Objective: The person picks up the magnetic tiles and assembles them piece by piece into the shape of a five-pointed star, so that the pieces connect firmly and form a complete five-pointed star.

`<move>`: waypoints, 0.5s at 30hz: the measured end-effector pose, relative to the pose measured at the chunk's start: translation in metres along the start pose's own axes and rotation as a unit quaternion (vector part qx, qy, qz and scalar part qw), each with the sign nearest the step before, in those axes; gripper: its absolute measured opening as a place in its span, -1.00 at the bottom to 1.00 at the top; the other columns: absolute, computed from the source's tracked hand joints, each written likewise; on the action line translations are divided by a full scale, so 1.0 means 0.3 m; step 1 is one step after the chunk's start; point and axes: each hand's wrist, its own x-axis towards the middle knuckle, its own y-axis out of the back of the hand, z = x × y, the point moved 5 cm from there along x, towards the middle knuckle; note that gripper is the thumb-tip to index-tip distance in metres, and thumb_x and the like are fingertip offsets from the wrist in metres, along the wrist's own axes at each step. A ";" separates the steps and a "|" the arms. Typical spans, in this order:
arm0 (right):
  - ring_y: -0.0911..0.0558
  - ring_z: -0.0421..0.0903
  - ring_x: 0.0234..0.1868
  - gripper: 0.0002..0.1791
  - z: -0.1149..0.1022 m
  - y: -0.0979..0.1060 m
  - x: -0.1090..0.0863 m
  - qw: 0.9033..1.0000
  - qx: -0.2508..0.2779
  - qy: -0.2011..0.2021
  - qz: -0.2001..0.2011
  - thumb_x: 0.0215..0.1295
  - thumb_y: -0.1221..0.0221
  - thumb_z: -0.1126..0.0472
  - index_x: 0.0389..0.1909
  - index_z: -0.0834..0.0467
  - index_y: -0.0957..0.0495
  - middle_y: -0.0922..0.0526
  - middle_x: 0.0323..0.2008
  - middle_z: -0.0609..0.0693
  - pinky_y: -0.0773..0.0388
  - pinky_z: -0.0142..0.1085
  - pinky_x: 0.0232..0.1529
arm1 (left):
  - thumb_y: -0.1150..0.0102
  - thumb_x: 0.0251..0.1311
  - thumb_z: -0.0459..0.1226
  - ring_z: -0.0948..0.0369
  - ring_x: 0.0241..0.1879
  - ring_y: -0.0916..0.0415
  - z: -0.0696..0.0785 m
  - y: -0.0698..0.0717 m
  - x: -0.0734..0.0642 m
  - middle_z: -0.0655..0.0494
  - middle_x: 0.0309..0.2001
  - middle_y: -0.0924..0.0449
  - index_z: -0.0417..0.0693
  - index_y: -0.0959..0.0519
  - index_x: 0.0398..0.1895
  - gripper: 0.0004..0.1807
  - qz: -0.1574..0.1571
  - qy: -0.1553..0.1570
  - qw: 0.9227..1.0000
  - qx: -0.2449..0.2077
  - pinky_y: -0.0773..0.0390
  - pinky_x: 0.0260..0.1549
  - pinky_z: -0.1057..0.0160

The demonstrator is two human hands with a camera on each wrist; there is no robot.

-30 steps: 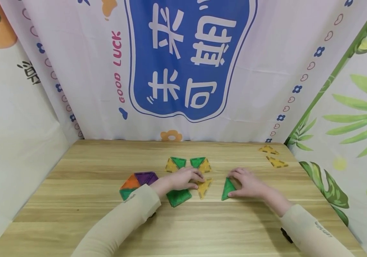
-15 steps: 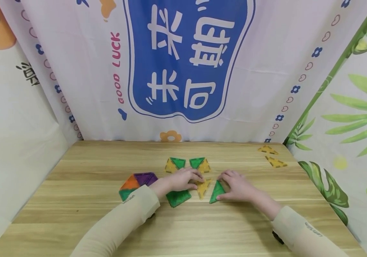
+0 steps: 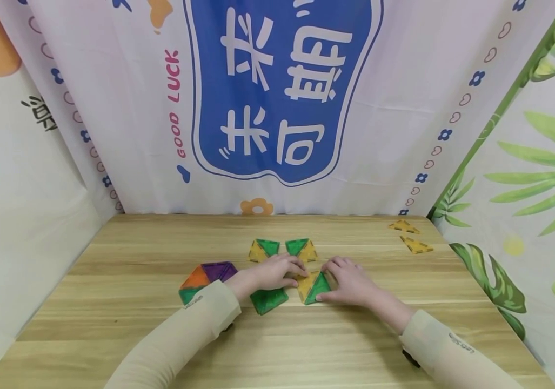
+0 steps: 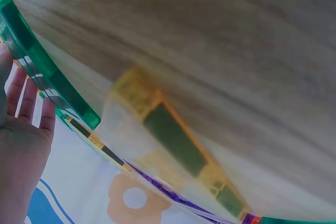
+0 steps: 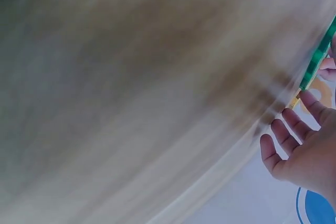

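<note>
My left hand [image 3: 276, 270] pinches a yellow triangular magnetic tile [image 3: 302, 290] flat on the wooden table. Against that tile's right side lies a green triangular magnetic tile [image 3: 319, 290], pinched along its right edge by my right hand [image 3: 350, 281] with thumb and fingers. In the right wrist view the green tile's edge [image 5: 318, 56] stands beside the fingertips. Below my left hand sits another green tile piece [image 3: 268, 300], partly covered by hand and wrist. The left wrist view has a blurred yellow-edged tile [image 4: 176, 137] close up.
Two green-and-yellow tile pairs lie behind my hands, the left pair [image 3: 269, 247] and right pair [image 3: 308, 252]. An orange, purple and teal tile shape [image 3: 196, 276] is partly behind my left sleeve. Two yellow triangles [image 3: 415, 245] lie at the table's back right.
My right hand has slid the green triangular tile leftward across the table until it meets the yellow one. My left hand has stayed on the yellow tile.
</note>
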 end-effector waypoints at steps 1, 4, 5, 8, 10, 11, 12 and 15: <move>-0.40 0.11 0.18 -0.23 0.000 0.001 0.000 1.000 0.001 0.001 0.001 -0.09 -0.22 -0.46 0.05 -0.03 -0.49 -0.45 0.16 0.04 -0.38 0.19 0.05 | -0.16 0.25 -0.12 0.21 0.19 -0.33 0.000 0.001 0.001 0.23 0.16 -0.47 0.13 -0.55 0.14 -0.61 -0.001 0.000 1.000 0.000 -0.30 0.23 0.12; -0.40 0.12 0.18 -0.23 0.007 0.005 0.002 1.000 0.013 0.006 0.001 -0.09 -0.22 -0.46 0.05 -0.02 -0.49 -0.46 0.15 0.05 -0.37 0.21 0.04 | -0.16 0.25 -0.13 0.20 0.19 -0.34 0.002 0.005 0.001 0.22 0.16 -0.47 0.12 -0.55 0.15 -0.61 -0.002 -0.002 1.000 0.000 -0.30 0.23 0.13; -0.40 0.12 0.18 -0.22 0.012 0.007 0.002 1.000 0.017 0.008 0.001 -0.09 -0.22 -0.46 0.05 -0.01 -0.49 -0.46 0.15 0.04 -0.37 0.21 0.05 | -0.16 0.25 -0.13 0.20 0.19 -0.34 0.003 0.006 0.001 0.21 0.16 -0.47 0.12 -0.55 0.15 -0.61 -0.004 -0.002 1.000 0.001 -0.30 0.23 0.13; -0.43 0.10 0.16 -0.22 0.042 0.018 0.006 0.999 0.032 0.008 0.007 -0.07 -0.24 -0.42 0.08 0.02 -0.49 -0.47 0.12 0.04 -0.36 0.21 0.06 | -0.16 0.26 -0.14 0.18 0.20 -0.33 0.007 0.011 -0.001 0.19 0.17 -0.47 0.10 -0.54 0.15 -0.61 -0.007 -0.006 1.000 -0.001 -0.30 0.23 0.12; -0.44 0.10 0.13 -0.22 0.071 0.031 0.009 0.999 0.041 0.002 0.018 -0.07 -0.28 -0.37 0.09 0.06 -0.48 -0.48 0.09 0.05 -0.36 0.20 0.08 | -0.16 0.26 -0.15 0.18 0.20 -0.33 0.008 0.014 -0.004 0.18 0.18 -0.47 0.10 -0.55 0.15 -0.62 -0.007 -0.009 1.000 -0.003 -0.30 0.23 0.11; -0.45 0.11 0.11 -0.21 0.089 0.038 0.010 0.999 0.044 -0.003 0.024 -0.07 -0.30 -0.34 0.10 0.09 -0.48 -0.48 0.08 0.07 -0.36 0.19 0.08 | -0.16 0.26 -0.15 0.17 0.20 -0.33 0.008 0.015 -0.005 0.17 0.18 -0.47 0.09 -0.55 0.15 -0.62 -0.006 -0.011 1.000 -0.004 -0.31 0.23 0.11; -0.45 0.11 0.11 -0.21 0.108 0.045 0.011 0.999 0.045 -0.009 0.030 -0.06 -0.32 -0.31 0.12 0.11 -0.47 -0.48 0.08 0.08 -0.35 0.19 0.11 | -0.16 0.26 -0.16 0.17 0.20 -0.33 0.008 0.015 -0.007 0.17 0.18 -0.47 0.09 -0.55 0.15 -0.62 -0.006 -0.013 1.000 -0.007 -0.31 0.23 0.11; -0.41 0.19 0.15 -0.19 0.169 0.069 0.008 0.998 0.039 -0.030 0.044 -0.05 -0.34 -0.26 0.15 0.16 -0.45 -0.46 0.11 0.16 -0.29 0.24 0.14 | -0.14 0.27 -0.19 0.17 0.21 -0.33 0.003 0.010 -0.009 0.17 0.20 -0.47 0.09 -0.55 0.15 -0.63 -0.007 -0.015 1.000 -0.015 -0.31 0.23 0.14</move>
